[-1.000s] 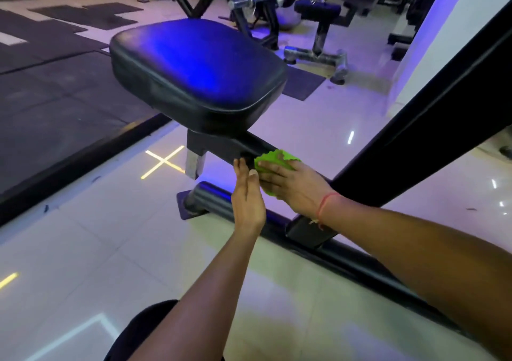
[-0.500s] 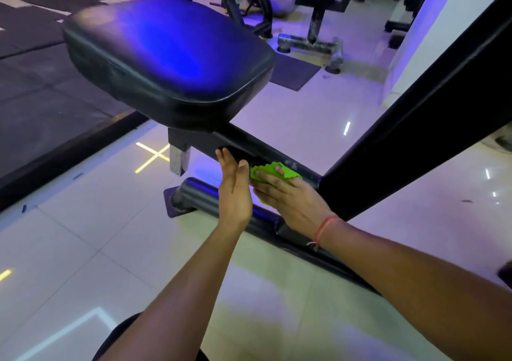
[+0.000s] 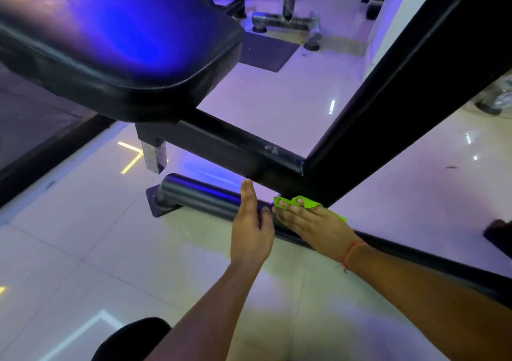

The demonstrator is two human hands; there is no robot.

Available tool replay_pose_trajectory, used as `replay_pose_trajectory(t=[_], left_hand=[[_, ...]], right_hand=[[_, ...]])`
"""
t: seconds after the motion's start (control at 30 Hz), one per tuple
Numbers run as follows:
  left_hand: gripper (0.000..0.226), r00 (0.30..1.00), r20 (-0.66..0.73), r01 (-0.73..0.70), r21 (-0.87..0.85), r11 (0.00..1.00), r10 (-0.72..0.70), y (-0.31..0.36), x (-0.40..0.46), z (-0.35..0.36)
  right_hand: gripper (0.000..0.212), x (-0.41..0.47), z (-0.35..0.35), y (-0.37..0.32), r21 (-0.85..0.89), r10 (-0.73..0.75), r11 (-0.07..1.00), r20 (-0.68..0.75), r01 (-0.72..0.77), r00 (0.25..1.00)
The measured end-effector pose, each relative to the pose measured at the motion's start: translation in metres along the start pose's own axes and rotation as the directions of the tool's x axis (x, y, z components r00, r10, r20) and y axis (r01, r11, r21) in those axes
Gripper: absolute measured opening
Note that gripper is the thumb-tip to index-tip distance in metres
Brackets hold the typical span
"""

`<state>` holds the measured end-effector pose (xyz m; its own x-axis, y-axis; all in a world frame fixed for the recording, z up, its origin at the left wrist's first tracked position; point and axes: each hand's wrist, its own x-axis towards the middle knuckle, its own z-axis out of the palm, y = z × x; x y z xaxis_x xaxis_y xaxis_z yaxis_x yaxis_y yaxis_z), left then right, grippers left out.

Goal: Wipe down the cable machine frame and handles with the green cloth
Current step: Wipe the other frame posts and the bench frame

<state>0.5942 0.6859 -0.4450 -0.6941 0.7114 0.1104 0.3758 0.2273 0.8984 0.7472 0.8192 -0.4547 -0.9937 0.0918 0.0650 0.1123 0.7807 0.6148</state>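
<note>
The black machine frame has a square seat beam (image 3: 221, 147) that meets a thick slanted post (image 3: 401, 97) near the middle of the view. Below them a round base tube (image 3: 199, 194) lies on the floor. My right hand (image 3: 313, 222) presses the green cloth (image 3: 304, 203) with straight fingers against the frame just under that joint; most of the cloth is hidden beneath the hand. My left hand (image 3: 252, 227) stands edge-on with straight fingers beside it, fingertips touching the underside of the seat beam.
A black padded seat (image 3: 110, 44) overhangs the upper left. The floor is pale glossy tile (image 3: 83, 249), with dark rubber matting (image 3: 33, 116) at the left. Another machine's grey base (image 3: 285, 22) stands at the back. My dark knee (image 3: 130, 341) shows at the bottom edge.
Both hands have slid down the seat beam toward the joint with the slanted post, the cloth moving with the right hand. The camera has come closer and lower.
</note>
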Motion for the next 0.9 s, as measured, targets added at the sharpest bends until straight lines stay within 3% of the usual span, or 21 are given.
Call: replay_pose_trajectory(t=[0.1, 0.23, 0.33, 0.4, 0.47, 0.53, 0.7, 0.8, 0.9], left_hand=[[0.066, 0.979, 0.155, 0.107, 0.168, 0.98, -0.134, -0.029, 0.005, 0.001], [0.077, 0.894, 0.394, 0.002, 0.475, 0.88, -0.215, -0.077, 0.013, -0.022], [0.083, 0.874, 0.408, -0.085, 0.661, 0.746, -0.262, -0.108, 0.029, -0.051], [0.085, 0.88, 0.376, -0.085, 0.727, 0.682, -0.292, -0.123, 0.043, -0.069], [0.084, 0.885, 0.358, -0.098, 0.768, 0.633, -0.297, -0.134, 0.058, -0.083], [0.079, 0.891, 0.374, -0.16, 0.79, 0.592, -0.258, -0.14, 0.073, -0.093], [0.077, 0.917, 0.399, -0.332, 0.735, 0.592, 0.018, -0.168, 0.106, -0.12], [0.088, 0.909, 0.416, -0.311, 0.724, 0.615, -0.03, -0.182, 0.122, -0.133], [0.096, 0.911, 0.408, -0.278, 0.704, 0.654, -0.052, -0.183, 0.121, -0.132]], right_hand=[[0.063, 0.018, 0.01, -0.017, 0.142, 0.036, 0.988, 0.137, -0.055, 0.99], [0.068, 0.028, 0.028, -0.038, 0.153, -0.067, 0.988, 0.267, 0.026, 0.961], [0.066, 0.064, 0.029, -0.058, 0.187, -0.098, 0.981, 0.228, 0.056, 0.969], [0.064, 0.096, 0.029, -0.079, 0.25, -0.112, 0.968, 0.319, 0.031, 0.941], [0.065, 0.129, 0.026, -0.093, 0.306, -0.059, 0.95, 0.39, -0.069, 0.919], [0.066, 0.15, 0.027, -0.104, 0.34, -0.001, 0.931, 0.365, -0.133, 0.931], [0.081, 0.142, 0.048, -0.101, 0.363, 0.026, 0.926, 0.215, -0.105, 0.976], [0.056, 0.11, 0.063, -0.1, 0.288, 0.055, 0.952, 0.161, -0.1, 0.985], [0.048, 0.117, 0.058, -0.114, 0.238, 0.135, 0.955, 0.18, -0.176, 0.974]])
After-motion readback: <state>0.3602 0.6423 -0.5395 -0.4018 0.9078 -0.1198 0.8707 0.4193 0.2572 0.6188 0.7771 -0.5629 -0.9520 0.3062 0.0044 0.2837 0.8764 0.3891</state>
